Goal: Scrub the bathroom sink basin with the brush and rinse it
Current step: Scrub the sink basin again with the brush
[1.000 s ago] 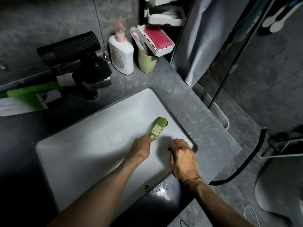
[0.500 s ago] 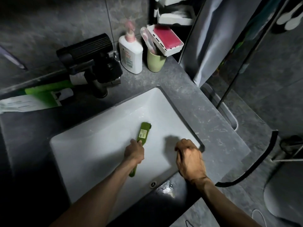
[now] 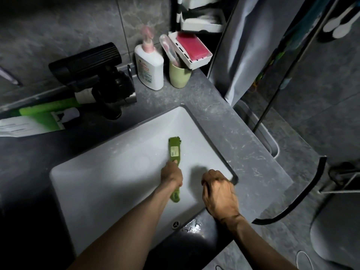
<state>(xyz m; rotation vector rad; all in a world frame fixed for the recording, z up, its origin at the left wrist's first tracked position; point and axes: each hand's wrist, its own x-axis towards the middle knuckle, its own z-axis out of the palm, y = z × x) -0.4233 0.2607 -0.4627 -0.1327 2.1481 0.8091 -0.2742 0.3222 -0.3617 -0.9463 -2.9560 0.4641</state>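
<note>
Down in the white sink basin [image 3: 116, 182], 1 green brush [image 3: 174, 151] is lying w/ its head pointing away from the person, bristles down against the basin floor, right of centre. L hand [image 3: 172, 175] is gripping its handle, fingers wrapped round it and thumb pressing along the top; the handle end is sticking out below the wrist. R hand [image 3: 220, 193] is sitting at the basin's right front corner, fingers curled into a fist w/ nothing showing inside it. So: 2 hands, 1 brush, 1 basin.

1 pale sticker is showing on the brush back; print too small to read. 1 round overflow hole [image 3: 176, 224] w/ a 3-spoke mark is sitting in the near basin wall, and wet drops are glinting on the dark rim beside it.

On the grey counter [image 3: 224, 133] behind the basin: 1 black tap [image 3: 109, 90], 1 white pump bottle [image 3: 150, 69] w/ pink top, its label carrying green print and a barcode, not legible. Just beside it 1 pale green cup [image 3: 179, 76] is holding 1 cased toothbrush [image 3: 169, 49]. 1 white tray [image 3: 202, 59] w/ 1 pink block [image 3: 191, 46] is hanging above the cup. At far left 1 green-and-white box [image 3: 35, 119] is lying flat; its text is unreadable.
</note>
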